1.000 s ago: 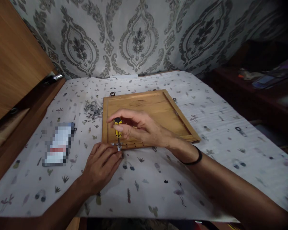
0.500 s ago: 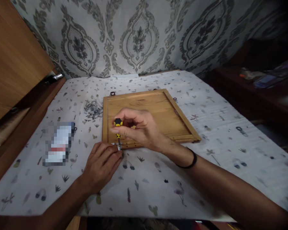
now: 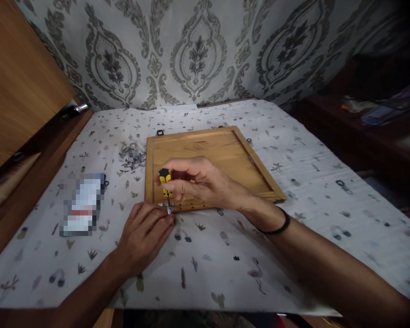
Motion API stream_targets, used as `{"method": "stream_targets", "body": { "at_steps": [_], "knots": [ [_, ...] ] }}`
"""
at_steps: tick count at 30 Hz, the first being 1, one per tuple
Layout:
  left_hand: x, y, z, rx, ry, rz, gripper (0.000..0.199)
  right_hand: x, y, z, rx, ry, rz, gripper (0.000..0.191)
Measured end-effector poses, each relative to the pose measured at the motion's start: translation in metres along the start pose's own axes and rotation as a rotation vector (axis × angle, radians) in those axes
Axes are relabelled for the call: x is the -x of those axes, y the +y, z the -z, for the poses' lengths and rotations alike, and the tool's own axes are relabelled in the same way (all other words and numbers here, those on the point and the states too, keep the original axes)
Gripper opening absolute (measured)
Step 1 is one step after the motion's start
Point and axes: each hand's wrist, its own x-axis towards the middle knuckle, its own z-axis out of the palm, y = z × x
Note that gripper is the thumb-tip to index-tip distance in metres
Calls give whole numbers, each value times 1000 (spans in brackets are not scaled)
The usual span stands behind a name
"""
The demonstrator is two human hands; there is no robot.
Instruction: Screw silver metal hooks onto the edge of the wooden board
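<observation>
Right hand [image 3: 200,182] has 1 yellow-and-black screwdriver [image 3: 165,183] pinched, tip down at a metal fitting [image 3: 170,210] by the near-left corner of the wooden panel [image 3: 205,146]. Left hand [image 3: 144,237] sits just beside it, can't really tell if it's gripping.

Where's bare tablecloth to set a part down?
Free: tablecloth right of the wooden panel, beyond the right forearm; also the near stretch between forearms. Crowded: the panel's near-left corner, with left hand, right hand and screwdriver; left of it, metal pieces.
</observation>
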Motion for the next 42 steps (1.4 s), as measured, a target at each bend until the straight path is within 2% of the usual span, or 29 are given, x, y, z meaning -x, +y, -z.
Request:
{"method": "stream_targets", "body": {
  "at_steps": [9, 13, 16, 20, 23, 25, 33, 40, 42],
  "knots": [
    [1, 0, 0, -17, 2, -8, 11, -2, 8, -15, 109, 215, 107, 34],
    [1, 0, -1, -10, -9, -13, 11, -4, 11, -18, 56, 303, 134, 38],
    [0, 0, 0, -5, -8, -11, 11, -4, 12, -16, 67, 287, 126, 34],
    [0, -1, 0, -3, -4, -11, 12, -1, 2, -7, 147, 164, 197, 12],
    [1, -1, 0, 0, -13, -10, 13, 1, -7, -1, 145, 48, 186, 13],
    [2, -1, 0, 2, -21, -5, 14, 1, -10, 1, 133, 32, 159, 13],
    [1, -1, 0, -1, -14, -3, 13, 0, 2, -7, 90, 142, 58, 17],
    [1, -1, 0, -10, -18, -1, 13, 3, 6, -19, 208, 329, 156, 13],
    [1, -1, 0, -5, -15, -6, 13, 3, 4, -19, 279, 346, 187, 12]
  ]
}}
